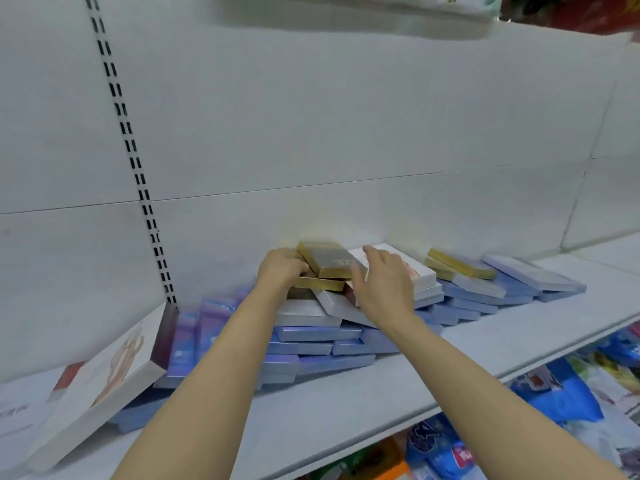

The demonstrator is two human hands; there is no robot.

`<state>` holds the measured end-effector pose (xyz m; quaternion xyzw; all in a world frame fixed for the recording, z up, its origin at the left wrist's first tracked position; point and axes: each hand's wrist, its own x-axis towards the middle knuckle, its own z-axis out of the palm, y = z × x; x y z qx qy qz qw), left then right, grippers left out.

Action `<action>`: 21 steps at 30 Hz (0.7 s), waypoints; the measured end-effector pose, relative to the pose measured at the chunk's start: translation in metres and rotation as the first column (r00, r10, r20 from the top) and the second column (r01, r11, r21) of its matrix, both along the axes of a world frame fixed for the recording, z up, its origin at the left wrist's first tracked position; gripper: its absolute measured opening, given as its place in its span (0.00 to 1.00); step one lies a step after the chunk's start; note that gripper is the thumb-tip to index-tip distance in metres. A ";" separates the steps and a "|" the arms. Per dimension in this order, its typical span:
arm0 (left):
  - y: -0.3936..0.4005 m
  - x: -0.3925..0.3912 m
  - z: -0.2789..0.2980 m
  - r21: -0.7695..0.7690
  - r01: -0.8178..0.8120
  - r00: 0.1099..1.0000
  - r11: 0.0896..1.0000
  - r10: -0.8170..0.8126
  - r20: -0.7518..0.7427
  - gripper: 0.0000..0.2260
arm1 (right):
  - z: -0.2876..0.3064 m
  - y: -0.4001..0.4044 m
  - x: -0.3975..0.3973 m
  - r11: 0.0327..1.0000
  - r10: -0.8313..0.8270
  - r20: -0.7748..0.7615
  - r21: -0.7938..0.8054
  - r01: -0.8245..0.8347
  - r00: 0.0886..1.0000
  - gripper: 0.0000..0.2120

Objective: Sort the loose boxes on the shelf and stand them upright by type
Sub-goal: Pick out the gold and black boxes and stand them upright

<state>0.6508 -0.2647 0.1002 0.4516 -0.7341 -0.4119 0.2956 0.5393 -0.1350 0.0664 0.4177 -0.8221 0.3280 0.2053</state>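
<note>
Nearest to me, a large white box (100, 403) leaned tilted at the left of the white shelf (363, 403). Behind it, blue boxes (311, 344) lay flat in a loose heap, with some standing at the left. On top of the heap, my left hand (282, 270) curled its fingers on the left edge of the gold boxes (327, 266). My right hand (384, 282) touched their right side with fingers relaxed and spread. Farther right lay another gold box (460, 265).

Left hand (282, 268) grips the gold-edged boxes (325, 266) atop the flat pile on the shelf (346, 403); right hand (382, 285) rests open beside them
</note>
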 end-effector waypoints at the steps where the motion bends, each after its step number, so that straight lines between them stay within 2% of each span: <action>1: 0.002 0.000 0.001 0.015 -0.018 1.000 1.000 0.019 -0.025 0.12 | 0.009 -0.009 -0.005 0.996 -0.023 0.039 0.090 0.019 0.999 0.25; 4: 0.003 -0.002 -0.001 0.039 -0.022 0.991 0.999 0.027 -0.131 0.07 | 0.027 -0.038 -0.015 0.958 -0.007 0.286 0.276 -0.076 0.958 0.40; 7: 0.005 -0.002 -0.009 0.015 -0.025 0.976 1.000 0.028 -0.215 0.14 | 0.022 -0.061 -0.018 0.955 0.042 0.458 0.242 -0.170 0.888 0.45; 8: 0.006 -0.002 -0.011 -0.005 -0.028 0.970 1.000 0.026 -0.240 0.18 | 0.019 -0.065 -0.017 0.972 0.067 0.478 0.167 -0.166 0.876 0.43; 10: 0.008 0.000 -0.013 -0.040 -0.067 0.957 0.997 0.053 -0.284 0.27 | 0.013 -0.066 -0.016 0.975 0.220 0.517 -0.102 -0.195 0.827 0.35; 12: 0.010 0.004 -0.014 -0.102 -0.109 0.931 0.989 0.066 -0.358 0.28 | 0.012 -0.059 -0.014 0.880 0.441 0.526 -0.412 -0.236 0.728 0.26; 13: 0.012 0.007 -0.012 -0.122 -0.127 0.916 0.984 0.069 -0.396 0.28 | 0.013 -0.055 -0.012 0.826 0.517 0.516 -0.510 -0.240 0.682 0.23; 15: 0.012 0.015 -0.010 -0.117 -0.164 0.875 0.980 0.089 -0.476 0.29 | 0.013 -0.048 -0.010 0.748 0.604 0.497 -0.622 -0.229 0.623 0.20; 17: 0.011 0.025 -0.009 -0.102 -0.192 0.840 0.976 0.110 -0.531 0.32 | 0.013 -0.044 -0.002 0.706 0.636 0.478 -0.677 -0.208 0.605 0.19; 21: 0.010 0.049 -0.010 -0.096 -0.205 0.806 0.974 0.112 -0.582 0.34 | 0.009 -0.041 0.023 0.688 0.642 0.477 -0.704 -0.176 0.601 0.20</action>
